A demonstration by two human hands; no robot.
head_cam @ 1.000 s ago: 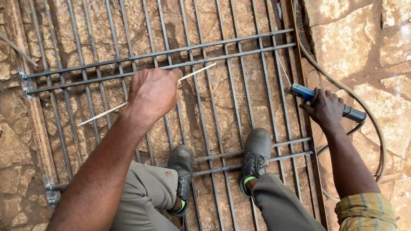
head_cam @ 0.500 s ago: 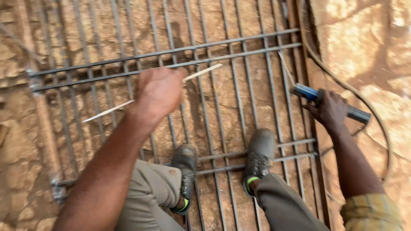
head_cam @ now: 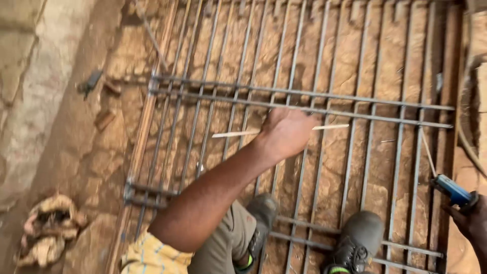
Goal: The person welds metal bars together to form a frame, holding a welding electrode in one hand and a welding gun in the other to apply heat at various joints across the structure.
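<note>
Down at the centre of my view, my left hand (head_cam: 286, 133) is clenched around a thin pale straight rod (head_cam: 238, 134), which pokes out toward nine o'clock and again toward three o'clock past the knuckles. It hovers just over, perhaps touching, a flat grey steel grille of long parallel bars (head_cam: 350, 109) lying on the ground. At about four o'clock, near the frame edge, my right hand (head_cam: 474, 226) shows only in part; it seems wrapped on a blue-handled electrode holder (head_cam: 453, 190) with a thin wire rod rising from it toward twelve o'clock, though I cannot tell how firm that grip is.

I judge the pale rod to be light, stiff and brittle along its length, so it wants holding near the middle, as now, not at a tip. The grille looks heavy and rigid; its bars would be hard and possibly sharp at the joints, best taken at the crossbars.

Two dark worn work boots (head_cam: 357, 241) stand on the bars at six o'clock. Beneath is rough reddish stone paving (head_cam: 91, 162), uneven and dusty. At eight o'clock lies a crumpled pale rag (head_cam: 48, 228); at ten o'clock, small dark scraps (head_cam: 90, 83). A dark cable (head_cam: 469, 132) curves along the three o'clock edge.
</note>
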